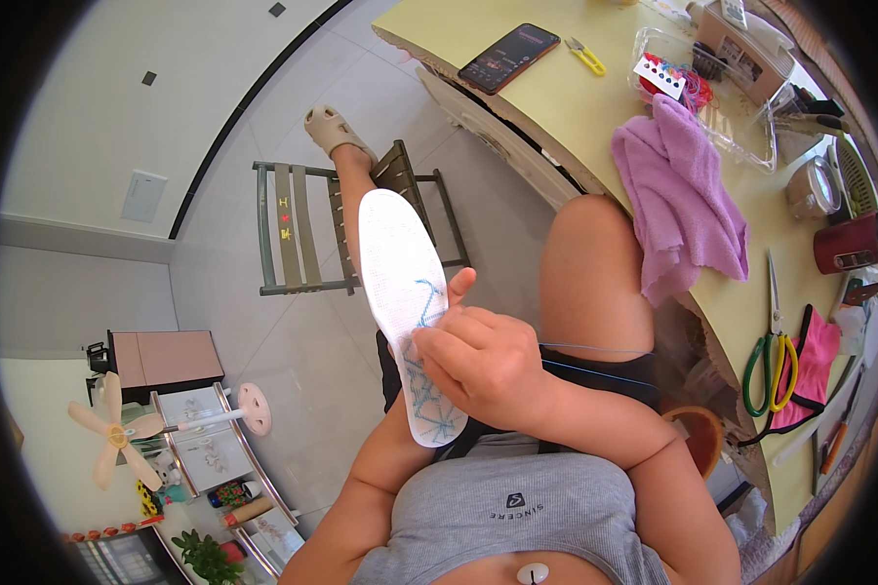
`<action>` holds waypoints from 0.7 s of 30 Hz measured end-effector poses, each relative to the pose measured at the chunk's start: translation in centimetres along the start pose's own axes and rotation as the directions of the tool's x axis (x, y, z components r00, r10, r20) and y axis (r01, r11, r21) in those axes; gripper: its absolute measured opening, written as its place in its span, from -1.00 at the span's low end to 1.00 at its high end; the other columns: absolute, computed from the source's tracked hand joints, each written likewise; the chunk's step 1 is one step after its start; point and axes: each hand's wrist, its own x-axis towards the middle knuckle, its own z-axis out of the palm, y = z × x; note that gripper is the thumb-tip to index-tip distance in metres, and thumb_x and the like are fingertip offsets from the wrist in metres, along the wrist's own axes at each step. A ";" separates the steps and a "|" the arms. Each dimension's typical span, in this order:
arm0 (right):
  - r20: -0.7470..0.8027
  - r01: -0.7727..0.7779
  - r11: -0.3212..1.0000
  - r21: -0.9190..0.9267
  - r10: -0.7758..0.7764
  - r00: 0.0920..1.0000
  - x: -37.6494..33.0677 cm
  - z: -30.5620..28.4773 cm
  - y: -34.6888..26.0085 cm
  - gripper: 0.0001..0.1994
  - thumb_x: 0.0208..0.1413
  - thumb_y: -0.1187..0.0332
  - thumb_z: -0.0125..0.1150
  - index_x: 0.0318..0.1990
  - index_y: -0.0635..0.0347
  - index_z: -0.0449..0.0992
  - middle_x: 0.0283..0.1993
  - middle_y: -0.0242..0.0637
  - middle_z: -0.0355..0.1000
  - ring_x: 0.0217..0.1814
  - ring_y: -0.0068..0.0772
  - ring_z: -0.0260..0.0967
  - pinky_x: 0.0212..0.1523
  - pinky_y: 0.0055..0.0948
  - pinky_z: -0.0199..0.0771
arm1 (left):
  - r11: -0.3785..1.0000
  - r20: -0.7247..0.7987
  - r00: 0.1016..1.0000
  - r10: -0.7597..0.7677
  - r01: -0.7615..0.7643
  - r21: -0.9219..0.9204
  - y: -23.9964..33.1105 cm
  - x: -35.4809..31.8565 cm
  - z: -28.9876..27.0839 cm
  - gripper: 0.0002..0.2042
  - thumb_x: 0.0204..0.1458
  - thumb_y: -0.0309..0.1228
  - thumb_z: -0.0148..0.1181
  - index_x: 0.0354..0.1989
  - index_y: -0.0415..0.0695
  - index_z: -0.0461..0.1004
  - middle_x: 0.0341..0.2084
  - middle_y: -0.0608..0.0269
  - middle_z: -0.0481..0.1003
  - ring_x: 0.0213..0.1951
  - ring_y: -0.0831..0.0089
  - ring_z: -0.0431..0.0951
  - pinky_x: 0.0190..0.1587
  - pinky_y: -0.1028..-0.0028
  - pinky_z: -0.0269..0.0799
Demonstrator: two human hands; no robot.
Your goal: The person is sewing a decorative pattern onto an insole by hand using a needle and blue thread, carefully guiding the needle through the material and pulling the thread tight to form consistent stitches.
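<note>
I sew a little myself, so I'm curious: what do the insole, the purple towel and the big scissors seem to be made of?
Insole: probably cloth, matte white; it has a fine surface texture and takes blue stitching.
Towel: likely terry or fleece, matte, with soft, fuzzy-looking folds.
Scissors: grey metallic blades, perhaps steel; smooth, brightly coloured handles suggest plastic.

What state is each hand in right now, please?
Left hand: mostly hidden behind the long, white, blue-stitched insole; its grip cannot be told.
Right hand: closed in a pinch at the insole; what it pinches cannot be told.
</note>
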 end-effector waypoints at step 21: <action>0.197 -0.435 0.749 0.500 0.391 0.899 -0.3 -1.3 2.5 -0.89 0.06 0.63 0.18 -0.27 0.27 0.55 -0.42 -0.31 0.46 -0.47 -0.49 0.43 -0.45 -0.51 0.44 | 0.964 0.227 0.954 -0.194 0.229 -0.138 3.3 0.8 -1.2 -0.45 -0.03 -0.40 0.21 0.15 -0.36 0.24 -0.47 0.26 0.46 -0.52 0.48 0.45 -0.43 0.55 0.38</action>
